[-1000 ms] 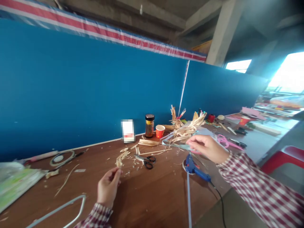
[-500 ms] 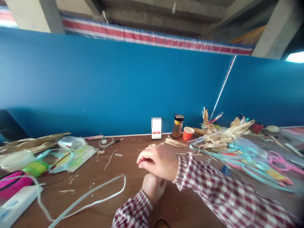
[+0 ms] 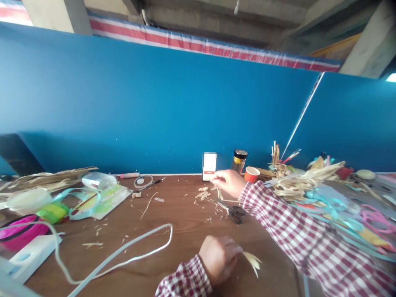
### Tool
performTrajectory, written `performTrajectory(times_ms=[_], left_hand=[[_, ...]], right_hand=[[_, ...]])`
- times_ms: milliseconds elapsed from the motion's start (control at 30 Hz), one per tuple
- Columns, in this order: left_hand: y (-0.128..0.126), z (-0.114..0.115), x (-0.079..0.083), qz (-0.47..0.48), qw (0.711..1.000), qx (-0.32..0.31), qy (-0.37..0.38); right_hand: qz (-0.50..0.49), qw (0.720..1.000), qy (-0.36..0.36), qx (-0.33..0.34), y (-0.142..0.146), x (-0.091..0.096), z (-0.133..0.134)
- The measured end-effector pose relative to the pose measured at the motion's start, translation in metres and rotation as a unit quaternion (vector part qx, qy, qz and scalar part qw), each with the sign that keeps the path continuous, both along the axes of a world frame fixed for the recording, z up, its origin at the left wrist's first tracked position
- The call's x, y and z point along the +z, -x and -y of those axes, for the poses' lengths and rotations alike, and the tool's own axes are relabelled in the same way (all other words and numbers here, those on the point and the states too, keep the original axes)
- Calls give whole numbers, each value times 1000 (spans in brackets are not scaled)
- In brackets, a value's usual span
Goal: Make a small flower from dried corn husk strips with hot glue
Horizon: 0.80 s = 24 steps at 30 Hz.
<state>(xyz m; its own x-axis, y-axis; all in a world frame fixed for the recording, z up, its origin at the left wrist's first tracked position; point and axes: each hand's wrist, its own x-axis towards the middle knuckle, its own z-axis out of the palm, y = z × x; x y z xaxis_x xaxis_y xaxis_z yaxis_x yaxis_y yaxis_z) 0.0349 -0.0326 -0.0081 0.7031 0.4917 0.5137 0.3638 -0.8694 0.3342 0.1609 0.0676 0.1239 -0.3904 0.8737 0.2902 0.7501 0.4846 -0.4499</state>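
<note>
My left hand [image 3: 219, 258] is closed near the front of the table. From its fingertips sticks out a pale dried husk piece [image 3: 253, 262], its end split into pointed strips. My right hand [image 3: 230, 183] is stretched forward in front of the phone [image 3: 209, 167], with its fingers bent together. A thin pale strip [image 3: 219, 193] shows just beneath those fingers; whether they grip it I cannot make out. Close below the right hand, black-handled scissors [image 3: 236, 213] lie on the table among small husk scraps [image 3: 203, 194].
A dark-lidded jar [image 3: 239, 161] and a red paper cup [image 3: 252, 174] stand by the blue partition [image 3: 154, 103]. Husks [image 3: 293, 185], teal ribbon and pink scissors [image 3: 375, 218] crowd the right. A white cable [image 3: 133, 239] loops from the left, near a power strip [image 3: 34, 258].
My hands have come apart: the right moved forward towards the phone, and the left came into fuller view with the split husk piece. The scissors are now uncovered. The view shifted slightly.
</note>
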Motion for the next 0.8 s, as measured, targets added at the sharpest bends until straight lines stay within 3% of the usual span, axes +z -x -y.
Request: performTrajectory(times_ms=[233,533,800], left_hand=[[0,-2,-1,15,1000,13,21],[0,-5,-8,49,997,44,49],[2,-8,-7,57,994,72,63]], right_hand=[[30,996,-19,-83,-31,-9,-9],[104,983,40,-146,-50,-49,-31],[160,971,84,-153,-39,-89,-57]])
